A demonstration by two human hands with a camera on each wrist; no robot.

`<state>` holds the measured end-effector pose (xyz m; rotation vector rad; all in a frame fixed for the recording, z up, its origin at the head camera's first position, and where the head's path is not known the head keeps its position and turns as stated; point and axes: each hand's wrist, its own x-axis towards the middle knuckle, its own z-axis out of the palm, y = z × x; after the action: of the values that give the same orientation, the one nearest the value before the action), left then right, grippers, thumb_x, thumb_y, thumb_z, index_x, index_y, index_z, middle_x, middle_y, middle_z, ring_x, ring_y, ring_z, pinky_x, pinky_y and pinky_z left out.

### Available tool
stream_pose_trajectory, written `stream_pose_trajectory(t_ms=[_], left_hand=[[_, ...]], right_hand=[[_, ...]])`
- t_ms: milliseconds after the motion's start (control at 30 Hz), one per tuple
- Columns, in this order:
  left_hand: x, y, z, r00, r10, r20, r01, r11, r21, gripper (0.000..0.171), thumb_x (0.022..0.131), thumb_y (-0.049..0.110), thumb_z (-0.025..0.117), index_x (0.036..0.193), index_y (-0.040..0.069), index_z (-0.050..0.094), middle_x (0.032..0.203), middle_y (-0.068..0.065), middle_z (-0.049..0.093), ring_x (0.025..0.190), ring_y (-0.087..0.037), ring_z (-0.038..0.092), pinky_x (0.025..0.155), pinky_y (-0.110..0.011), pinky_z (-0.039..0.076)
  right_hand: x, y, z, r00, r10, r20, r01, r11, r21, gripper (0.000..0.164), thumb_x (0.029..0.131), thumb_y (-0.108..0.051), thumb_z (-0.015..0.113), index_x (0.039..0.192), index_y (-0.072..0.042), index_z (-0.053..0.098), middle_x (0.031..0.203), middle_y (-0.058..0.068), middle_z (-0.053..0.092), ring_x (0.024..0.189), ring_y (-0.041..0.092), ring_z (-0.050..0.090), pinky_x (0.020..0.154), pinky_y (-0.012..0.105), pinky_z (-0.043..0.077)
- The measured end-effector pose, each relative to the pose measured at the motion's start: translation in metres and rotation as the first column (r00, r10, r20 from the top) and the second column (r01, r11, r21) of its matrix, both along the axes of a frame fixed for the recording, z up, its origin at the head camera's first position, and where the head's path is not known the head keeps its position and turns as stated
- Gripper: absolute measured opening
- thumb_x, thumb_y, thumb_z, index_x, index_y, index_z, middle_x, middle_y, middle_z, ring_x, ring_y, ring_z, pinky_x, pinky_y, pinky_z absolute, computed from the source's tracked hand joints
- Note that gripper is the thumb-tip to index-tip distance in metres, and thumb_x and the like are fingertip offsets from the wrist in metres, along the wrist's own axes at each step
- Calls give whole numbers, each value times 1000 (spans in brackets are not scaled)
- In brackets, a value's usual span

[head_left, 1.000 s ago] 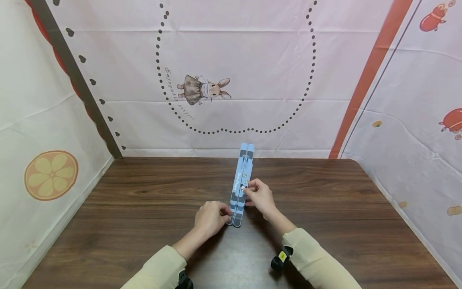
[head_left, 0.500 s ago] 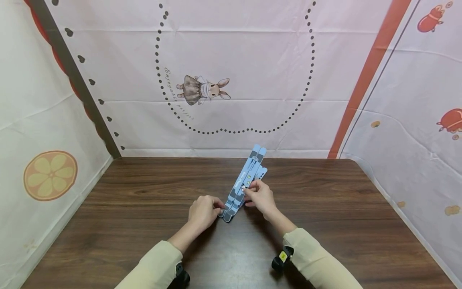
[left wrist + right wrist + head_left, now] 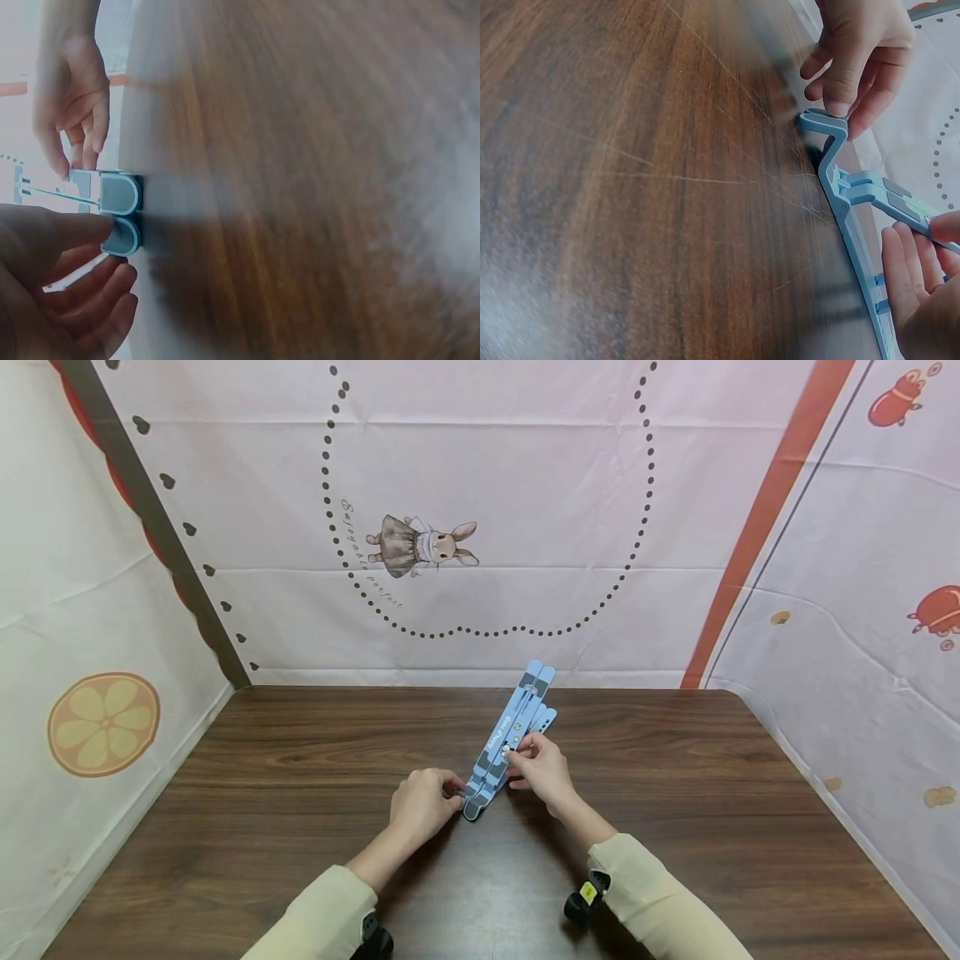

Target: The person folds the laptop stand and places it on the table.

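Observation:
A narrow light-blue folding laptop stand (image 3: 493, 743) with dark grey pads lies slantwise on the wooden table, its far end to the right. My left hand (image 3: 422, 803) pinches the near end, where the left wrist view shows the thumb on one of two rounded grey-padded tips (image 3: 120, 193). My right hand (image 3: 543, 772) holds the upper bars near their middle between thumb and fingers. From the right wrist side, the upper bars are lifted apart from the lower frame (image 3: 845, 225), joined at a hinge. The left fingers' underside grip is partly hidden.
The brown wooden table (image 3: 300, 735) extends around both hands. A printed pale cloth (image 3: 525, 527) hangs behind its back edge, with similar cloth at both sides. A black wrist device (image 3: 579, 906) sits by the right sleeve.
The stand has turned clockwise, its near end shifting left with my left hand. Its lower frame now shows beyond the upper bars on the right. My right hand has stayed nearly in place.

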<state>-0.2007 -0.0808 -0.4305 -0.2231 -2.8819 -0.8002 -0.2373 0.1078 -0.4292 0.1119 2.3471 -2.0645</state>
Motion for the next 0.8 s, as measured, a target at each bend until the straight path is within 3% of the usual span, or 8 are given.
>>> stream_pose_trajectory(t_ms=[200,400,800], left_hand=[[5,4,3,998,27,53,-25,999,-40,35,67,34,78,96,16,70,74,4,63,61,-11,54,47,-29,39],[7,9,6,993,53,110,-43,995,-93,48,64,48,76,97,14,69,78,1,61,62,-14,54,46,-30,38],[4,17,5,988,78,134,-60,990,-131,50,61,52,76,84,11,59,69,0,53,56,-15,49,45,-30,36]], right_hand=[[1,0,1,1000,-10,5,10,1000,-9,14,82,-5,64,86,-1,51,82,14,66,68,24,67,57,38,56],[1,1,0,1000,-6,6,6,1000,-12,17,83,-7,65,88,-1,50,85,16,65,73,30,67,62,44,55],[1,1,0,1000,2,-4,-2,1000,-4,15,83,-6,64,85,-2,50,82,13,66,73,30,68,60,42,56]])
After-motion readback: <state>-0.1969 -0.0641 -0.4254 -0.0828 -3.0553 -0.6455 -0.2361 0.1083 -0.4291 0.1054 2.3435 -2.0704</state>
